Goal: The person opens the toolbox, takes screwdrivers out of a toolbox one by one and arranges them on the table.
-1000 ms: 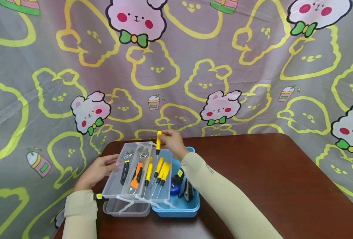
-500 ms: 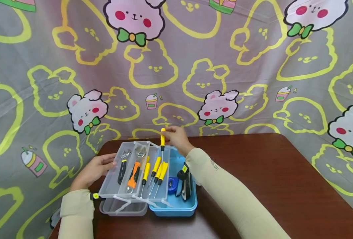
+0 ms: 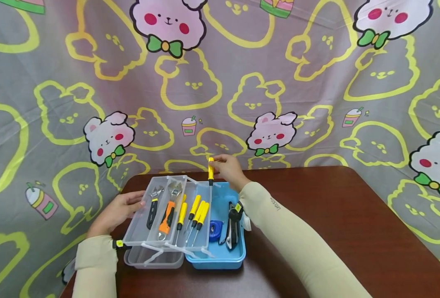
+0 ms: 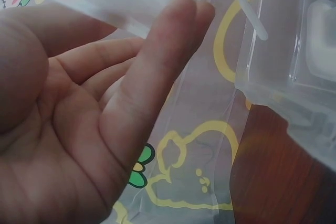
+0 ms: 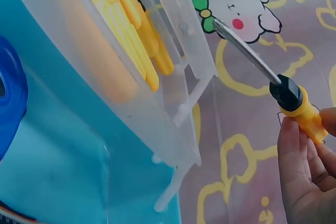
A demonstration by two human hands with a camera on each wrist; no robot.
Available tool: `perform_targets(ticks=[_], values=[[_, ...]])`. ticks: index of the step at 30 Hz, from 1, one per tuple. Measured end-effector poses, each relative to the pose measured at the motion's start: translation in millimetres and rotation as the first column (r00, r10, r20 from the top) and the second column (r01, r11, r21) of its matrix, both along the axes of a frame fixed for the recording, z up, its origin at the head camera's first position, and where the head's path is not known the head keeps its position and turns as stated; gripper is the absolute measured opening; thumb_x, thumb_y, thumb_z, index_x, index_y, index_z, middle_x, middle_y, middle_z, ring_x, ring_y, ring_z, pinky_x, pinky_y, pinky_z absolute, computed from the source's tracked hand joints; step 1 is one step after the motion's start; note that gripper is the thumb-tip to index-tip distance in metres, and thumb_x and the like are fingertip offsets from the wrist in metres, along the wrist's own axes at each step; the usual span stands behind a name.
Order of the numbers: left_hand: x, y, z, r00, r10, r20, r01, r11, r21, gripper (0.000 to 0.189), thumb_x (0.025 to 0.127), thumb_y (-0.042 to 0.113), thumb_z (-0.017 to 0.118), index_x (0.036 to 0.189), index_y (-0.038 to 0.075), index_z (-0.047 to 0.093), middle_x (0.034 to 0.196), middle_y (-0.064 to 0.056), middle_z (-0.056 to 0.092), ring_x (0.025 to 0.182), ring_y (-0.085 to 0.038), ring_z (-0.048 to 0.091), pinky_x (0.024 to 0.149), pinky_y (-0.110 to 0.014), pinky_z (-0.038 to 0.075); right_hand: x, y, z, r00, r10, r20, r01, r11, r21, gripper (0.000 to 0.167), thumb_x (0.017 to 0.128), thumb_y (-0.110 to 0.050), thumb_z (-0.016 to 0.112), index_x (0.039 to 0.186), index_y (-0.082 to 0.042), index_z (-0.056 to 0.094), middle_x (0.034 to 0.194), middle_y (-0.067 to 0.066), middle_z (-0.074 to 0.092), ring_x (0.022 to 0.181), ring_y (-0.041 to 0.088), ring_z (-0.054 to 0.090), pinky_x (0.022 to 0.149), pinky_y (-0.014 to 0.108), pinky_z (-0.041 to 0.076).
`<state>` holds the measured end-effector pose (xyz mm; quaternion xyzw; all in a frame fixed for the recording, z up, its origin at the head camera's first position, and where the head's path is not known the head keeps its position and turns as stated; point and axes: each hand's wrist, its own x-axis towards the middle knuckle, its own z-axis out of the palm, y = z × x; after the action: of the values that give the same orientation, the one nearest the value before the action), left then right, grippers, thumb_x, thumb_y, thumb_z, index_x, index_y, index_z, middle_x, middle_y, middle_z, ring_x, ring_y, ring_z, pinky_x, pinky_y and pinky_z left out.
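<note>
Screwdriver (image 3: 211,170) with a yellow and black handle hangs shaft-down in the head view, near the right edge of the clear trays (image 3: 138,235). The right hand (image 3: 230,170) pinches its handle between thumb and fingers; the right wrist view shows the bare metal shaft apart from the plastic.

The left hand (image 3: 116,212) touches the left side of the trays, its fingers mostly straight and close together; how the thumb bears on the plastic cannot be told.

In the trays, a black-handled adjustable wrench (image 3: 152,212) lies leftmost, with an orange-and-black-handled wrench (image 3: 166,218) in the next compartment. Several yellow-handled screwdrivers (image 3: 202,215) lie slanted in the section to the right, beneath the raised one.

White linkage arms (image 3: 153,255) join the trays to the parts below: a blue box (image 3: 214,264) at right and a clear shell (image 3: 168,261) at left. Inside the blue box, a blue tape measure (image 3: 215,230) lies beside a dark utility knife (image 3: 233,235).

All stands on a brown table (image 3: 309,215), before a patterned cloth (image 3: 227,99).
</note>
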<state>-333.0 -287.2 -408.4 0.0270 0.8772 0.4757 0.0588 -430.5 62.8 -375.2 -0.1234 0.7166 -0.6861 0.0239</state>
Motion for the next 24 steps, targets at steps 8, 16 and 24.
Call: perform_targets(ticks=[8,16,24], values=[[0.2,-2.3,0.1,1.0,0.001,-0.003,-0.001,1.0,0.011,0.056,0.098,0.026,0.06,0.146,0.003,0.043,0.134,-0.019,0.055,0.107,-0.029,0.061,0.086,-0.046,0.052,-3.6,11.6,-0.2,1.0,-0.008,0.013,0.008,1.0,0.002,0.029,0.095,-0.017,0.066,0.117,0.001,0.066,0.103,0.013,0.067,0.087,0.032,0.065,0.081,0.047,0.054],[-0.2,-1.6,0.7,1.0,0.022,0.022,-0.022,1.0,-0.01,0.056,0.099,0.028,0.059,0.147,0.005,0.043,0.133,-0.017,0.055,0.108,-0.029,0.06,0.087,-0.046,0.052,-9.6,26.2,-6.6,0.999,-0.04,0.024,0.04,0.999,0.031,0.025,0.094,-0.018,0.067,0.112,0.0,0.067,0.101,0.015,0.067,0.085,0.031,0.064,0.074,0.038,0.057],[0.0,-2.2,1.4,1.0,0.022,0.02,-0.022,1.0,-0.01,0.057,0.098,0.029,0.059,0.147,0.005,0.042,0.133,-0.018,0.055,0.11,-0.03,0.06,0.088,-0.047,0.051,-12.3,39.0,-7.2,0.999,-0.04,0.034,0.039,0.999,0.028,0.026,0.094,-0.017,0.068,0.112,0.002,0.066,0.103,0.017,0.064,0.085,0.034,0.063,0.081,0.044,0.055]])
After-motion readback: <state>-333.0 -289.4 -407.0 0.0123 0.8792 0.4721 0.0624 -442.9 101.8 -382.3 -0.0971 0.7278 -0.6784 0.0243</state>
